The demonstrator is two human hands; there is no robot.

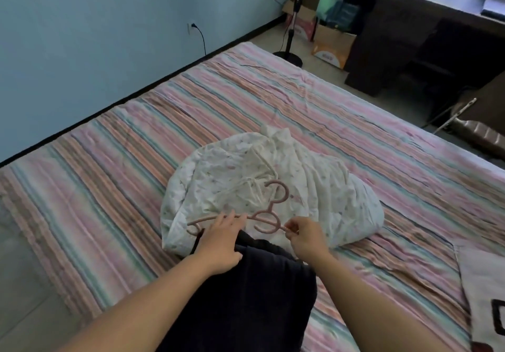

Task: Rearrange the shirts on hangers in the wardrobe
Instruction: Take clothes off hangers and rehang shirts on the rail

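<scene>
A dark navy shirt point(246, 291) lies on the bed, its top end over a pink plastic hanger point(269, 216). The hanger's hook point(281, 191) rests on a crumpled white patterned garment point(273, 184) just beyond. My left hand point(221, 242) lies flat on the shirt's left shoulder, fingers touching the hanger's left arm. My right hand point(306, 235) pinches the hanger's right end between thumb and fingers. The hanger's lower part is hidden under the dark shirt.
The bed has a pink, green and white striped cover point(273, 97). Another light cloth with dark print point(483, 291) lies at the right edge. A standing fan point(291, 31), boxes and a dark desk point(426, 23) stand beyond the bed. A blue wall runs along the left.
</scene>
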